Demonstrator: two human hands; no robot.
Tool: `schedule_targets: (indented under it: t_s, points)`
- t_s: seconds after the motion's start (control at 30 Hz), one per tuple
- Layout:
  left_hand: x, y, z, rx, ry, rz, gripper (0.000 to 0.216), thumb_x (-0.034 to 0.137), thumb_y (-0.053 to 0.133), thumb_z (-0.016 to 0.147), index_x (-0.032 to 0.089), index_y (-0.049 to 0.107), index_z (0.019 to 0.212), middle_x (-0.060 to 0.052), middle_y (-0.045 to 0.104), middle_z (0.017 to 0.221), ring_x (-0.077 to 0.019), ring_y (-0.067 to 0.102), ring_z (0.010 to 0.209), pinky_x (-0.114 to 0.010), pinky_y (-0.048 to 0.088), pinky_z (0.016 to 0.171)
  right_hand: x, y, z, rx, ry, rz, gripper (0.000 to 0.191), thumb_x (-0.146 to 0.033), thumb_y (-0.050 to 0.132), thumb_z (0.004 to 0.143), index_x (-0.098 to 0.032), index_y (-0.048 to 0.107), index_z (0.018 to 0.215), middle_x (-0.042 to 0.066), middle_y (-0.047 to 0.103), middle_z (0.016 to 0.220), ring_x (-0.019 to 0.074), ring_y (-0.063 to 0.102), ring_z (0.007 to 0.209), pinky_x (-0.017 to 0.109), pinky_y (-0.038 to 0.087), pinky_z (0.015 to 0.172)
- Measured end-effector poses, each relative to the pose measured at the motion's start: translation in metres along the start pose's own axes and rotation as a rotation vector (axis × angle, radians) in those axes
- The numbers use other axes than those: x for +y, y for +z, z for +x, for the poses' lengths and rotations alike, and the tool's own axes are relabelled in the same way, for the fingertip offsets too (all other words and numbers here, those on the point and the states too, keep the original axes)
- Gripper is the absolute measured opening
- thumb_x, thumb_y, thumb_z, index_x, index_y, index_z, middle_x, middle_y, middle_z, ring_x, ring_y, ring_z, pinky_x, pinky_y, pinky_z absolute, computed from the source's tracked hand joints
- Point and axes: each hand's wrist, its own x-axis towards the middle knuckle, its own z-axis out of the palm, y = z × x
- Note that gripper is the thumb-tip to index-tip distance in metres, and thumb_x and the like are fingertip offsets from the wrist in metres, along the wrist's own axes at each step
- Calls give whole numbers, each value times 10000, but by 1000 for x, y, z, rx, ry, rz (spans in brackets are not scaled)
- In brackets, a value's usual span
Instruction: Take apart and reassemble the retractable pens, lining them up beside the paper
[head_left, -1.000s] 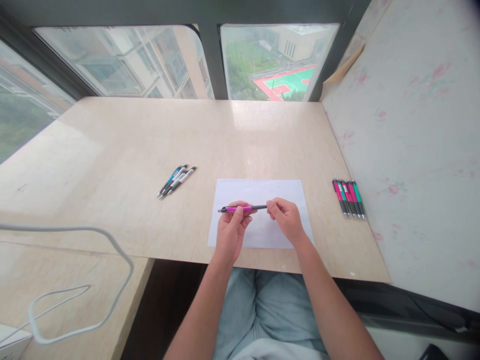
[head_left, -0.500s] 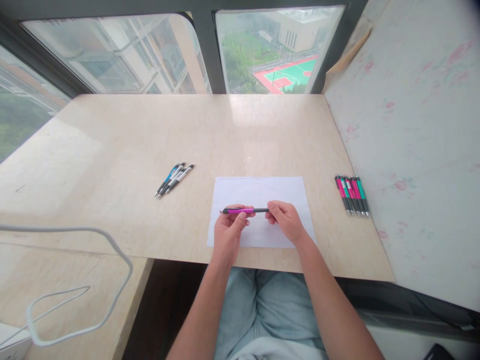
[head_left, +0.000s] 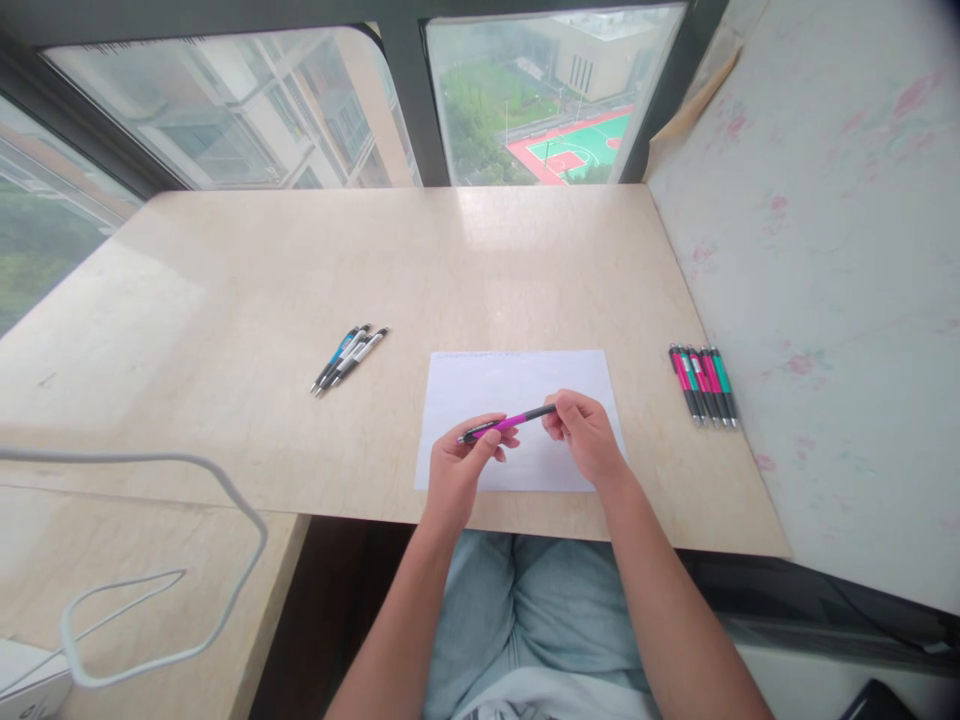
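A magenta-and-black pen [head_left: 513, 422] is held between my two hands above a white sheet of paper [head_left: 517, 375]. My left hand [head_left: 463, 462] is closed around its clip end, thumb on top. The fingers of my right hand [head_left: 585, 432] pinch the black grip end and hide the tip. The pen slants, its right end farther from me than its left. On the paper's far edge runs a faint line of small writing, too small to read.
Several white, black and blue pens [head_left: 349, 358] lie in a loose bunch on the left of the table [head_left: 315, 250]. A row of several pink and green pens [head_left: 703, 386] lies by the flowered wall covering [head_left: 825, 300]. A grey cable [head_left: 217, 475] loops at lower left.
The pen has turned from nearly level to slanted, its right end raised away from me. My right hand has shifted slightly right and forward. The other pens stay where they were.
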Motion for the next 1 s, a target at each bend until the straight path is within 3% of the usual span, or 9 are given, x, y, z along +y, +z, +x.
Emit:
schedule_targets:
  t_s: [0.13,0.33,0.5,0.6,0.77,1.0]
  points:
    - [7,1,-6,-68,106,210,245,292,747,829,223,778,1063,-97,786,908,-222,730,766,-318,552,635,5,0,1,31,27,80,562,-666,490,914,-221,500,571,-33,416,497,115,366,480,286,276,500]
    - [13,3,-7,-262,330,497,285,173,704,836,307,783,1075,-66,778,1057,-246,733,967,-400,570,917,0,2,1,22,77,132,582,-684,450,922,-213,544,593,-23,429,511,111,341,480,283,234,487]
    - [8,2,-8,-227,414,605,349,154,699,839,335,759,1132,-49,770,1101,-251,730,1006,-405,565,951,-4,6,2,49,122,168,572,-683,513,890,-210,527,570,-40,375,498,98,287,465,271,194,461]
    - [2,4,-12,-198,370,537,327,170,714,838,307,763,1131,-64,779,1066,-242,745,932,-376,588,880,-4,6,2,38,110,162,568,-669,505,902,-210,508,568,-36,385,517,101,297,481,271,207,467]
    - [-15,18,-17,-128,281,239,244,249,684,886,234,756,1119,-93,787,982,-208,745,794,-270,563,589,-3,5,0,60,-3,152,570,-590,462,963,-204,480,545,-29,390,516,106,321,503,284,227,494]
    - [-25,38,-16,42,-38,-194,273,336,757,830,156,749,1035,-120,777,873,-164,710,688,-213,477,522,-1,4,-2,179,-111,30,546,-537,433,994,-203,508,568,-26,413,530,109,360,501,290,266,504]
